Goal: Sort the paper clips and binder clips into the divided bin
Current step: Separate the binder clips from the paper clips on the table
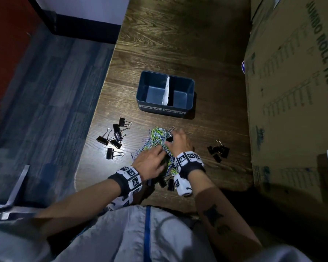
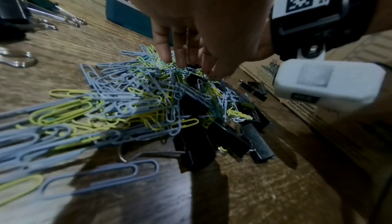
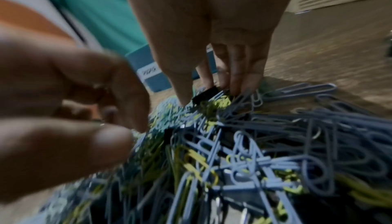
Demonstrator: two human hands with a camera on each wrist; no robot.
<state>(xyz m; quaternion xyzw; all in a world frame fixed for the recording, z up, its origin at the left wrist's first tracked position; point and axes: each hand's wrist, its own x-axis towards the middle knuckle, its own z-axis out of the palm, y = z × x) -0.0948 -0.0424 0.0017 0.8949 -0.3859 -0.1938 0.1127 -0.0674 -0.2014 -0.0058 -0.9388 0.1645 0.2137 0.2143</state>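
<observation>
Because the clips lie tangled in one heap, both hands are working inside it rather than carrying anything to the bin.

Mixed heap: paper clips (image 1: 156,138), blue and yellow-green, lie lower centre of the head view with black binder clips buried among them, so each clip has to be teased free.

Right hand (image 1: 180,141): fingertips (image 3: 184,97) pinch a black binder clip (image 3: 206,94) at the far edge of the heap, probably to lift it clear of the wire clips hooked round it.

Left hand (image 1: 150,160): lies on the near side of the heap with fingers bent into the clips; whether it grips any I cannot tell. Likely it steadies the pile.

Divided bin (image 1: 189,91): centre of the head view, just beyond the heap, both halves showing bare floor; the paper divider (image 1: 166,90) and front labels (image 1: 151,107) mark which side takes which.

Set-aside binder clips: one group (image 1: 114,138) at left of the heap, a smaller group (image 1: 218,150) at right, apart from the tangle, apparently already separated.

Progress: sorting seems barely begun.
</observation>
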